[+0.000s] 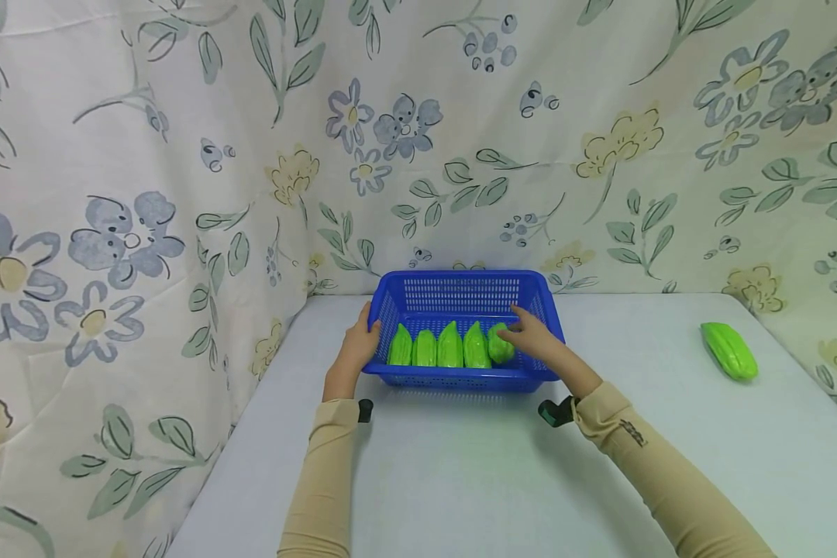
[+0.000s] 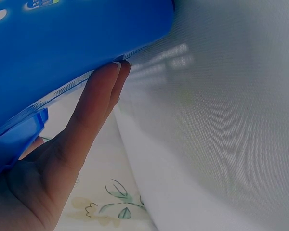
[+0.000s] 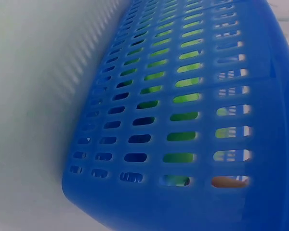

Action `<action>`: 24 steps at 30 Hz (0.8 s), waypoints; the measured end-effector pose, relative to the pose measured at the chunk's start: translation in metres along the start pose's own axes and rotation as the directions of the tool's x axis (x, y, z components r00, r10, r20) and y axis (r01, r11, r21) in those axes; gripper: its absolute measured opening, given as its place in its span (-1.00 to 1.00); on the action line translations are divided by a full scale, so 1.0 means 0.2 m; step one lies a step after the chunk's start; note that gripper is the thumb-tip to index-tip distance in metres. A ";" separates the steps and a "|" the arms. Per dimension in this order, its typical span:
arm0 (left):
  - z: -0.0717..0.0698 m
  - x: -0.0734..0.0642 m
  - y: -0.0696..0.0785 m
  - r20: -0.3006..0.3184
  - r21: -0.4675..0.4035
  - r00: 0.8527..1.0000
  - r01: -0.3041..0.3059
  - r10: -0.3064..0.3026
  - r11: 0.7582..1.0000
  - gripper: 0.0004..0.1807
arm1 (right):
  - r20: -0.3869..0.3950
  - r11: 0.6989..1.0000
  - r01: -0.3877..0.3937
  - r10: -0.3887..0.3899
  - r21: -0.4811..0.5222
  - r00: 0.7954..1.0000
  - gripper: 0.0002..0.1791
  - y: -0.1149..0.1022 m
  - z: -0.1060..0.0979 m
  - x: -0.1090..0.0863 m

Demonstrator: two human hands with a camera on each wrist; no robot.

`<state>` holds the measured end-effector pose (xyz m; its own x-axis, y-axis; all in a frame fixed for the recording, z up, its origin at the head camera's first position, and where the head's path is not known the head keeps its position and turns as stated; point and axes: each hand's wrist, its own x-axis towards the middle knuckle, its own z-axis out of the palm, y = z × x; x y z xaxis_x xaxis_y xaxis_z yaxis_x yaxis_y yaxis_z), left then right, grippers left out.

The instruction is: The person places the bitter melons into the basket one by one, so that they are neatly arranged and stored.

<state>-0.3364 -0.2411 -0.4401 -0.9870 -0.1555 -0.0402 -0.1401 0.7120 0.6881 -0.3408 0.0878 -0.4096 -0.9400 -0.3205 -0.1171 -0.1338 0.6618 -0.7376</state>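
Observation:
A blue plastic basket (image 1: 460, 380) with slotted walls stands at the back of the table. My left hand (image 1: 354, 350) grips its left side, with the fingers against the outer wall (image 2: 82, 29). Inside, several bright green, ribbed, gourd-shaped vegetables (image 1: 449, 346) stand in a row along the near wall. The rightmost green gourd (image 1: 500, 345) leans at a different angle from the others. Over the basket's right end reaches my right hand (image 1: 540, 341), fingers spread, its thumb close to that gourd. In the right wrist view the slotted wall (image 3: 183, 96) hides most of the hand.
Another green ribbed gourd (image 1: 730, 351) lies by itself on the right part of the white-covered table (image 1: 446, 480). A flower-printed curtain (image 1: 460, 139) hangs right behind the basket and along the left side.

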 end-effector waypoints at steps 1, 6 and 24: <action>0.00 0.00 0.00 -0.001 0.001 1.000 -0.001 0.001 1.000 -0.35 | 0.007 1.000 0.000 0.000 0.001 1.000 -0.21 0.00 0.00 0.00; 0.00 0.00 0.00 -0.004 -0.005 1.000 0.001 -0.001 1.000 -0.36 | 0.026 1.000 0.006 -0.006 0.000 1.000 -0.23 -0.01 0.00 -0.02; 0.00 0.00 0.00 0.007 -0.009 1.000 0.008 -0.008 1.000 -0.35 | -0.054 0.995 0.017 -0.012 0.094 0.998 -0.19 0.01 -0.07 -0.05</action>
<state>-0.3369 -0.2414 -0.4406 -0.9864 -0.1566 -0.0508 -0.1476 0.7045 0.6942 -0.3361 0.1009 -0.4011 -0.9538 -0.2917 -0.0720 -0.1200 0.5896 -0.7988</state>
